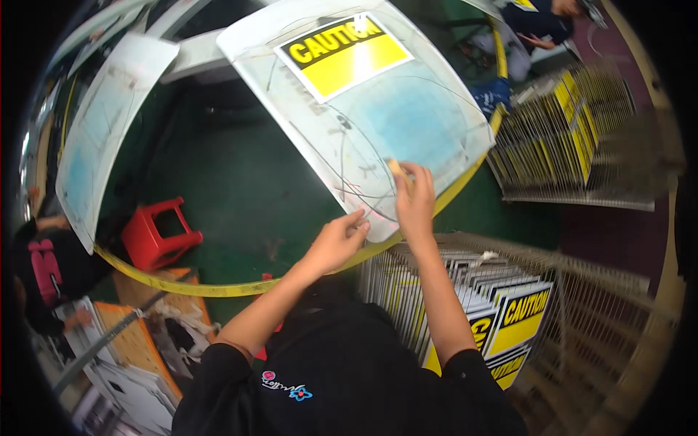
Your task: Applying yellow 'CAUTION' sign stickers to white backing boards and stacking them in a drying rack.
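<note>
My right hand grips a small tan block on the lower part of a pale platen with a blue stain and thin dark loops. At the platen's lower-left edge, my left hand has its fingers apart, near the tips of some faint pink marks, with nothing visible in it. A yellow-and-black sign lies flat on the platen's upper part, with glare on it.
A curved yellow rail runs below the platen. Around it are another platen, a red stool, racks of signs, a leaning wooden board and co-workers at left and upper right.
</note>
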Demonstrator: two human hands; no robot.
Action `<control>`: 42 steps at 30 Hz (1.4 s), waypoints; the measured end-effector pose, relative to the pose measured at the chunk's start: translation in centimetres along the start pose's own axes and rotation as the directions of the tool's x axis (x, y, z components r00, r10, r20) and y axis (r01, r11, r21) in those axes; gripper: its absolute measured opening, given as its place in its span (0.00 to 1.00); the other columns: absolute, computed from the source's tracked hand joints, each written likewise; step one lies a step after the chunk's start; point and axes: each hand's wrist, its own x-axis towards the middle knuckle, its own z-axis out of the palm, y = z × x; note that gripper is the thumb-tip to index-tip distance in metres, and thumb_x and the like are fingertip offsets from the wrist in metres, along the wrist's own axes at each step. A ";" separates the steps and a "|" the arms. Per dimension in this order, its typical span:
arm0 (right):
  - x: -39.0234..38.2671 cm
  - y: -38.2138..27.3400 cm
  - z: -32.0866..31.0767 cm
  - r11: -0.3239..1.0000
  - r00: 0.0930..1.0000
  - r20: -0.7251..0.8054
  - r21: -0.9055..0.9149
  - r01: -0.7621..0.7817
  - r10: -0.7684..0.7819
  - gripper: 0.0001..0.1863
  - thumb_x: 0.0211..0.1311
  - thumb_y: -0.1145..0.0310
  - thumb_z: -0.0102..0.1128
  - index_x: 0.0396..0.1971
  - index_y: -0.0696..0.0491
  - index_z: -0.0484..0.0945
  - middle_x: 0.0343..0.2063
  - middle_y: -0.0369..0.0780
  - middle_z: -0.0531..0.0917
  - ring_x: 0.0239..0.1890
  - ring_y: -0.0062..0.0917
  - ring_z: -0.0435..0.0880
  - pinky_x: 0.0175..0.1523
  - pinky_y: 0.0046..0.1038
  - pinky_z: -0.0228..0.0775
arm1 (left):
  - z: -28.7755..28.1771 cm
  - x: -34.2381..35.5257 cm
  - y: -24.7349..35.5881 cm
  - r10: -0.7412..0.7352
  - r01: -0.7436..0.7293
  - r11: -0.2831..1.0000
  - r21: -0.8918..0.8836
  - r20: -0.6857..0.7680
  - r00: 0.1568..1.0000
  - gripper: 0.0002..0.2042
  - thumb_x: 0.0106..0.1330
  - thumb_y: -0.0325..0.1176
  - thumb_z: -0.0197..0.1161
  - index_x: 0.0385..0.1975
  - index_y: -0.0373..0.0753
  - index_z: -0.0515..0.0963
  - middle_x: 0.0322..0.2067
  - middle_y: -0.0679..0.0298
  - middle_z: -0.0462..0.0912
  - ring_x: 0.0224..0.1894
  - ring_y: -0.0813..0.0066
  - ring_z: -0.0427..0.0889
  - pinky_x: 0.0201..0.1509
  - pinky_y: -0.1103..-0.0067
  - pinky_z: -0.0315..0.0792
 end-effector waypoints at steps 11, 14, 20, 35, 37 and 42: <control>13.2 5.2 18.5 0.984 0.974 0.194 -0.115 0.139 -0.115 0.10 0.61 0.71 0.62 0.41 0.56 0.76 0.39 0.49 0.74 0.42 0.47 0.77 0.47 0.40 0.70 | -10.9 8.7 1.5 0.029 -0.053 0.996 -0.065 -0.318 0.948 0.26 0.72 0.38 0.57 0.64 0.27 0.66 0.52 0.48 0.81 0.51 0.66 0.82 0.57 0.75 0.73; 13.4 5.2 19.3 0.988 0.982 0.175 -0.122 0.100 -0.078 0.10 0.62 0.71 0.61 0.41 0.57 0.76 0.39 0.49 0.74 0.41 0.47 0.77 0.47 0.40 0.71 | -11.9 10.9 1.2 -0.001 -0.039 0.992 -0.116 -0.331 0.944 0.27 0.72 0.39 0.57 0.63 0.26 0.65 0.52 0.48 0.80 0.50 0.68 0.82 0.53 0.76 0.75; 13.5 4.5 19.5 0.986 0.986 0.156 -0.150 0.075 -0.051 0.10 0.64 0.70 0.60 0.41 0.57 0.76 0.40 0.49 0.74 0.40 0.46 0.78 0.46 0.40 0.72 | -13.0 16.5 -1.1 0.030 -0.117 0.966 -0.230 -0.352 0.935 0.28 0.72 0.39 0.58 0.63 0.23 0.64 0.53 0.48 0.79 0.50 0.69 0.81 0.50 0.77 0.76; 13.5 2.8 18.5 1.000 0.996 0.088 -0.031 -0.004 0.006 0.08 0.66 0.72 0.57 0.43 0.57 0.74 0.40 0.49 0.73 0.39 0.47 0.77 0.44 0.41 0.70 | -13.9 25.8 0.1 -0.043 -0.305 0.578 -0.757 -0.401 0.915 0.22 0.76 0.35 0.47 0.59 0.20 0.64 0.55 0.46 0.74 0.54 0.63 0.79 0.56 0.74 0.77; 13.5 2.8 17.8 1.000 0.997 0.082 -0.017 -0.015 0.016 0.08 0.66 0.72 0.57 0.42 0.57 0.74 0.39 0.48 0.74 0.40 0.46 0.77 0.44 0.41 0.70 | -13.6 26.7 0.3 -0.018 -0.325 0.549 -0.770 -0.400 0.916 0.21 0.77 0.35 0.46 0.57 0.21 0.66 0.54 0.47 0.75 0.54 0.63 0.79 0.56 0.73 0.77; 10.8 1.8 14.3 0.996 0.997 0.034 0.055 -0.066 0.064 0.09 0.65 0.72 0.57 0.43 0.58 0.75 0.40 0.47 0.74 0.42 0.41 0.77 0.47 0.37 0.69 | -13.1 27.4 0.5 0.020 -0.440 0.653 -0.616 -0.568 0.823 0.14 0.77 0.32 0.46 0.47 0.24 0.73 0.37 0.55 0.82 0.41 0.70 0.83 0.53 0.73 0.81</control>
